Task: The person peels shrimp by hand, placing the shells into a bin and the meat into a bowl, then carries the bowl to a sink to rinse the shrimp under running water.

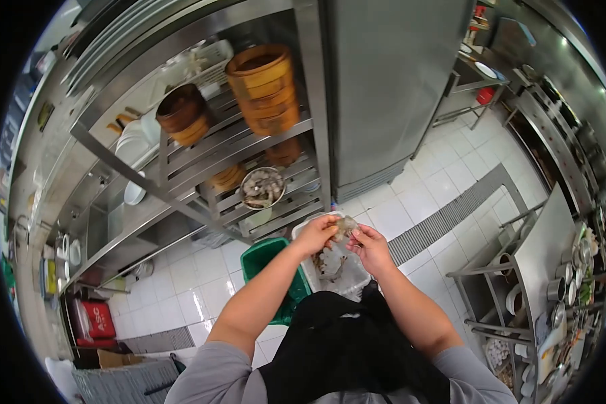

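Observation:
A greyish, translucent raw shrimp (345, 226) is pinched in the fingers of my left hand (316, 235), above a white basin (365, 283). My right hand (373, 249) is closed in a pinch at the shrimp's right side; whether it grips the shrimp itself or a bit of shell is too small to tell. Below the hands, the basin holds pale, icy-looking contents (349, 271) with some brownish pieces at the left. A green bin (254, 256) stands against the basin's left side, partly covered by my left forearm.
Ahead on a slatted metal rack sit a bowl of shrimp (262, 188) and bamboo steamers (266, 91). A tall steel cabinet (390, 87) stands beside the rack. A steel worktable (542, 249) with pans is at the right. A floor drain grate (451, 212) crosses the white tiles.

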Action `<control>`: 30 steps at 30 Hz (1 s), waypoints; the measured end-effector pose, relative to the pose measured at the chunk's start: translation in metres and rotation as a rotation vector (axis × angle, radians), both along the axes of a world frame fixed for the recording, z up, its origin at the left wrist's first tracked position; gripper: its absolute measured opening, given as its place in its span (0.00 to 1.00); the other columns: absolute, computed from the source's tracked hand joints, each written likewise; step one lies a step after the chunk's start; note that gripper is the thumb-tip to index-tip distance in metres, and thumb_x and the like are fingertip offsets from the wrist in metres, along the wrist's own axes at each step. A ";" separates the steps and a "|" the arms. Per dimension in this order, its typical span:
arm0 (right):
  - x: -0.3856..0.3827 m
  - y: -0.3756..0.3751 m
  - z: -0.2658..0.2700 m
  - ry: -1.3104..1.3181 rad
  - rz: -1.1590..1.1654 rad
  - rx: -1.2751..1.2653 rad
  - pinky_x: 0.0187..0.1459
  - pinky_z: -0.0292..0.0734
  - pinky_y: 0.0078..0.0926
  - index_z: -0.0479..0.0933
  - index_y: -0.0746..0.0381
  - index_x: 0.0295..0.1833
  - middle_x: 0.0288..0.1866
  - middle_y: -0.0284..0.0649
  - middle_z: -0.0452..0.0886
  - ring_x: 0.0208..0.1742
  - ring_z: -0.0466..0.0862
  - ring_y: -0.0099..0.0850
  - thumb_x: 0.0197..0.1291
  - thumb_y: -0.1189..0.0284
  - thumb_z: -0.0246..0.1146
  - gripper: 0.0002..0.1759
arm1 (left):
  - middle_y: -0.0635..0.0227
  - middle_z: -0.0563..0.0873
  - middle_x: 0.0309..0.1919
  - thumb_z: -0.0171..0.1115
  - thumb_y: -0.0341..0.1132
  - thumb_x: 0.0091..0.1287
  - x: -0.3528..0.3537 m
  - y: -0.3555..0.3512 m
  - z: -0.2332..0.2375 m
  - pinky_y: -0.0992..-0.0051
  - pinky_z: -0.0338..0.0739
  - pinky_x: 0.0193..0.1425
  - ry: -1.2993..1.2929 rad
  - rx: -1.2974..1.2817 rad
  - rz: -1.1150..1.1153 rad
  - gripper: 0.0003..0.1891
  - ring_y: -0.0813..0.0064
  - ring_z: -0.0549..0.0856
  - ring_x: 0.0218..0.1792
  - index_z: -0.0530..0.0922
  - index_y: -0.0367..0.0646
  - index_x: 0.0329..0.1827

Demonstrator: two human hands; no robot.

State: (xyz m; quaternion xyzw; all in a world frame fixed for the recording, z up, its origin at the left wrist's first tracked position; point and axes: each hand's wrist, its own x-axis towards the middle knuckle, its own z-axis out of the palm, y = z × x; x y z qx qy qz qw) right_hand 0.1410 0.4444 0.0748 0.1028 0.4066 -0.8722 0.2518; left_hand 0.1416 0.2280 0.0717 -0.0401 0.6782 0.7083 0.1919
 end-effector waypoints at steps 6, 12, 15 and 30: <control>0.010 -0.036 0.005 0.100 -0.037 0.123 0.48 0.87 0.31 0.80 0.65 0.57 0.44 0.38 0.87 0.41 0.87 0.27 0.71 0.73 0.71 0.13 | 0.61 0.90 0.48 0.68 0.32 0.73 0.033 0.023 0.017 0.72 0.83 0.39 0.442 -0.588 0.231 0.28 0.77 0.87 0.34 0.76 0.47 0.76; 0.012 -0.054 0.005 0.426 -0.064 0.397 0.49 0.83 0.22 0.80 0.69 0.55 0.43 0.36 0.87 0.43 0.85 0.21 0.73 0.75 0.68 0.11 | 0.48 0.88 0.56 0.63 0.33 0.72 0.042 0.019 0.028 0.56 0.85 0.55 0.639 -0.701 0.352 0.23 0.46 0.89 0.51 0.79 0.40 0.70; 0.013 -0.058 0.008 0.480 -0.066 0.479 0.49 0.82 0.19 0.81 0.70 0.55 0.43 0.35 0.87 0.43 0.84 0.19 0.73 0.76 0.68 0.11 | 0.48 0.88 0.55 0.59 0.31 0.71 0.040 0.017 0.022 0.55 0.85 0.56 0.639 -0.709 0.391 0.22 0.45 0.89 0.51 0.80 0.39 0.67; -0.011 -0.051 0.000 0.489 -0.014 0.366 0.46 0.84 0.21 0.83 0.70 0.57 0.43 0.36 0.88 0.40 0.85 0.20 0.72 0.76 0.69 0.13 | 0.68 0.89 0.48 0.48 0.21 0.74 0.015 0.000 0.028 0.76 0.86 0.41 0.111 -0.141 0.333 0.19 0.79 0.89 0.38 0.82 0.42 0.62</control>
